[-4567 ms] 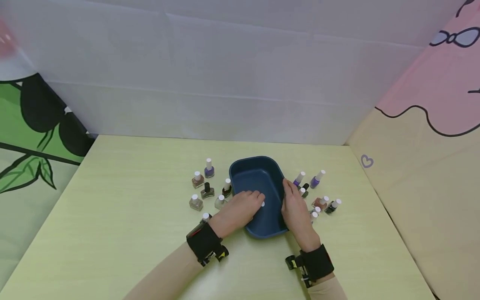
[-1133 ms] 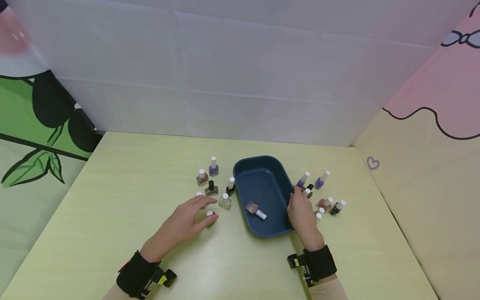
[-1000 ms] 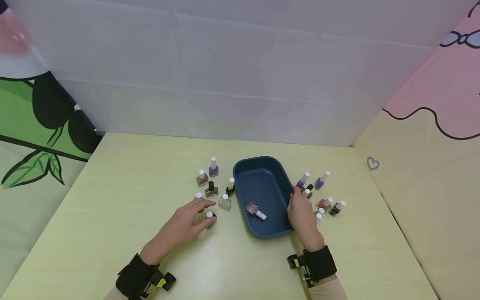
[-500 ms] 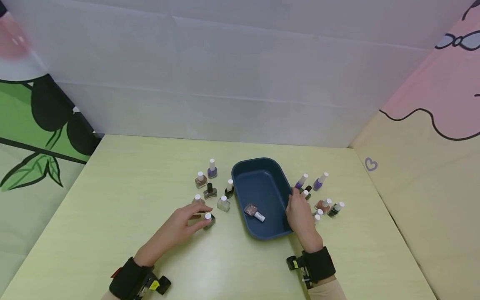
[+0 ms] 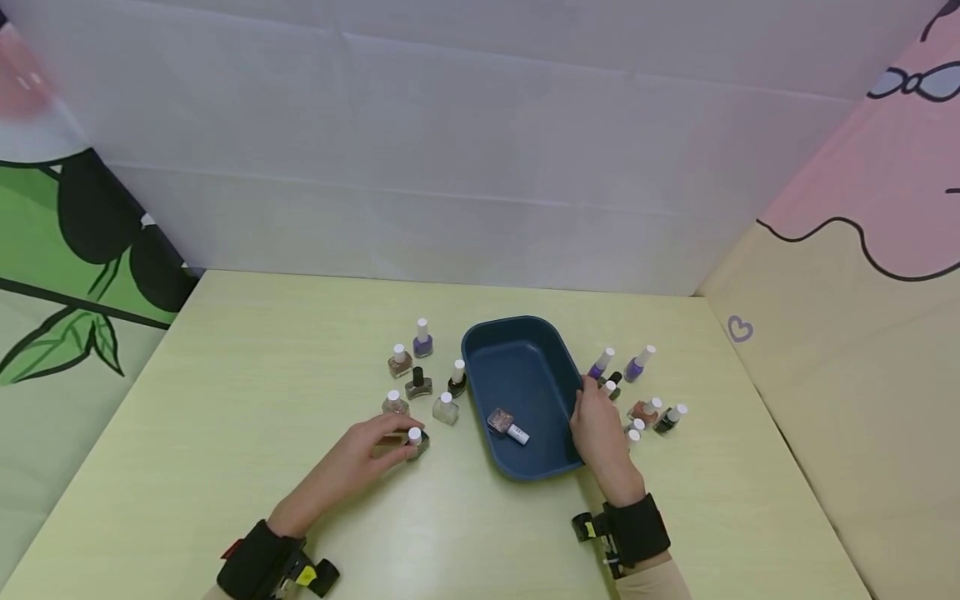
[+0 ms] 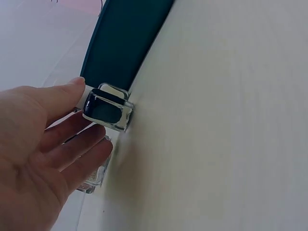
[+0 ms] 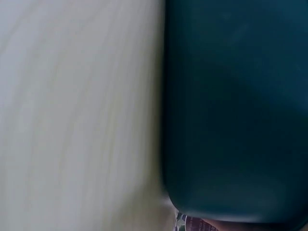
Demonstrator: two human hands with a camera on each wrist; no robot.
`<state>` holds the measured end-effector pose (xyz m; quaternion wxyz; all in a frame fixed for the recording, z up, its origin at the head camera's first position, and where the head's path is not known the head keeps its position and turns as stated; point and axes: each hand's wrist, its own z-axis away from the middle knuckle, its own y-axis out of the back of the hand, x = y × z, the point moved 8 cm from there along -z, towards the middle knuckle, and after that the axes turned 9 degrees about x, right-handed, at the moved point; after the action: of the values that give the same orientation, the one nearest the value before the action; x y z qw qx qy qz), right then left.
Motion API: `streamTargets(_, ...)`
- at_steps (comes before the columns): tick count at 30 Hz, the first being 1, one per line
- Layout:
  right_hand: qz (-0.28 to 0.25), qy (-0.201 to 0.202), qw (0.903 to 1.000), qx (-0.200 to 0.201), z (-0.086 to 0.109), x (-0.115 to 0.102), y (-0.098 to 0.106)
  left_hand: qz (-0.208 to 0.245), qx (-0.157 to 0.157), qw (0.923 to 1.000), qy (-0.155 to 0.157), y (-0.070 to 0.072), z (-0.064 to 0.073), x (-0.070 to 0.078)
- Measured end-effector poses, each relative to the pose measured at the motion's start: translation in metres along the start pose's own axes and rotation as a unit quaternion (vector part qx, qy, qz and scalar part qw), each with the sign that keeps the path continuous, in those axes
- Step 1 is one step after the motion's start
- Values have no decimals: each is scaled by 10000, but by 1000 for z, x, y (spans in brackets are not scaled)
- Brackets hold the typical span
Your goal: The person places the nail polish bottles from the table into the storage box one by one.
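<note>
My left hand (image 5: 356,458) pinches the white cap of a dark nail polish bottle (image 5: 418,443) at the near end of the left group. In the left wrist view, thumb and fingers close on the cap, and the square glass bottle (image 6: 107,110) points away from the palm. My right hand (image 5: 600,429) holds the right rim of a deep blue plastic tray (image 5: 525,342), its fingers outside the wall. A glittery pink nail polish bottle (image 5: 501,421) with a white cap lies on its side inside the tray. Little of the right hand shows in the right wrist view.
Left of the tray stand several nail polish bottles, including a purple one (image 5: 423,343), a clear one (image 5: 446,410) and a black-capped one (image 5: 418,383). More lean or stand to its right, among them a purple one (image 5: 636,367). A white sheet (image 5: 450,208) hangs behind the table.
The left hand has left the tray, where the pink bottle now lies, moved left and taken the dark bottle's cap between thumb and fingers. The right hand stays at the tray's rim.
</note>
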<state>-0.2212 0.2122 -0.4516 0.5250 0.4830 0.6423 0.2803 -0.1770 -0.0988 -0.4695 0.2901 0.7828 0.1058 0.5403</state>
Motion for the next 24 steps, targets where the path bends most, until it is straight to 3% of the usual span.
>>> streamTargets(6, -3, 85, 10000, 39, 0, -1, 1, -117, 226, 9997, 4, -1, 1, -1)
streamTargets(16, -26, 15, 10000, -60, 1, 0, 0, -179, 312, 9992, 180, -2, 2, -1)
streamTargets(24, -16, 45, 10000, -36, 1, -2, 0, -265, 397, 9988, 123, 2, 5, 6)
